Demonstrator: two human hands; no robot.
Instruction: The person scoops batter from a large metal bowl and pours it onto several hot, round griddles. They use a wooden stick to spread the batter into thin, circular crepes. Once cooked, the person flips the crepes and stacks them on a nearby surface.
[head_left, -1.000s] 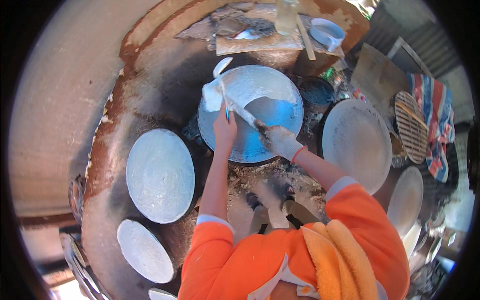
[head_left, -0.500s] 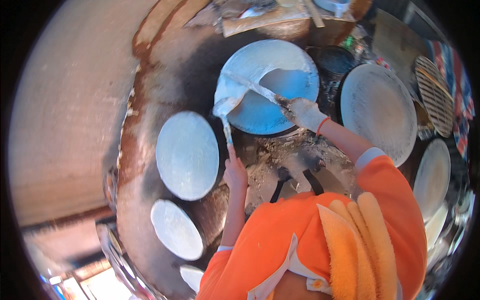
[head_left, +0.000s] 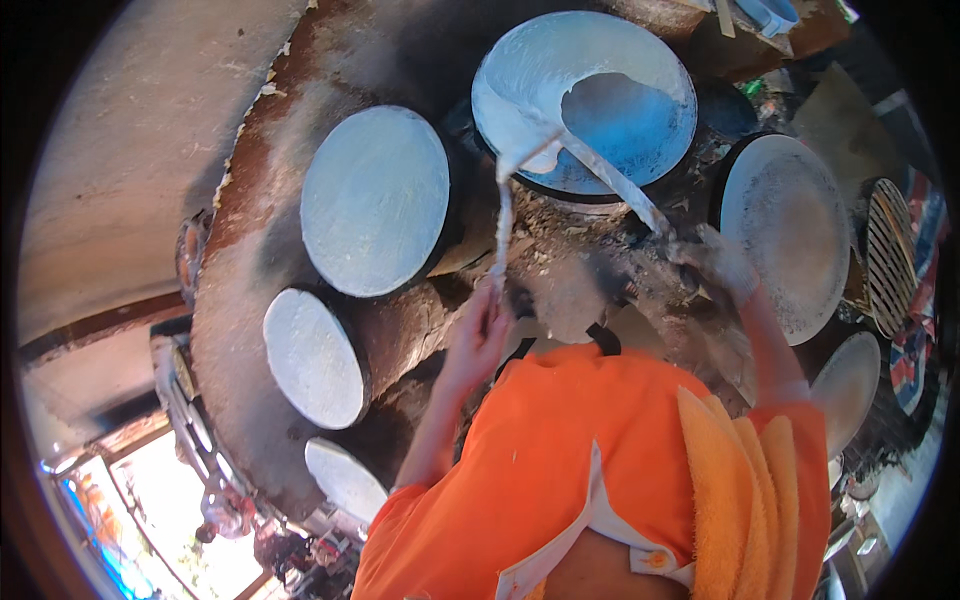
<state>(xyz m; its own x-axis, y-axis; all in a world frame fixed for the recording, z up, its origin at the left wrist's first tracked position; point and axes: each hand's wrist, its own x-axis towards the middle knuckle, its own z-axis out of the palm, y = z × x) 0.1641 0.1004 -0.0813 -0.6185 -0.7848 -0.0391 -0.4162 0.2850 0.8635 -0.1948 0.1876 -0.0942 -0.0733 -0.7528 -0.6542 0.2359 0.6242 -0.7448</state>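
My left hand (head_left: pixel 478 335) is closed round the handle of a batter-coated ladle (head_left: pixel 503 222), whose head sits at the near left edge of a round griddle (head_left: pixel 625 115). My right hand (head_left: pixel 722 262), in a dirty pale glove and blurred by motion, grips the dark end of a long flat spreader (head_left: pixel 612 178). The spreader's whitened far end reaches over the griddle, close to the ladle's head. White batter (head_left: pixel 545 55) covers the griddle's left and far parts; a dark patch is uncovered at its middle and right.
Several more round griddles stand around: a white-covered one (head_left: pixel 375 200) and a smaller one (head_left: pixel 315 358) to the left, a greyish one (head_left: pixel 785 235) to the right. Beyond that lies a slatted round rack (head_left: pixel 890 258). A blue container (head_left: pixel 768 15) stands at the far right.
Both hands have drawn back toward me, the right one also rightward, pulling the spreader nearer the griddle's front edge. The ladle's head has moved to the near rim. My view has shifted.
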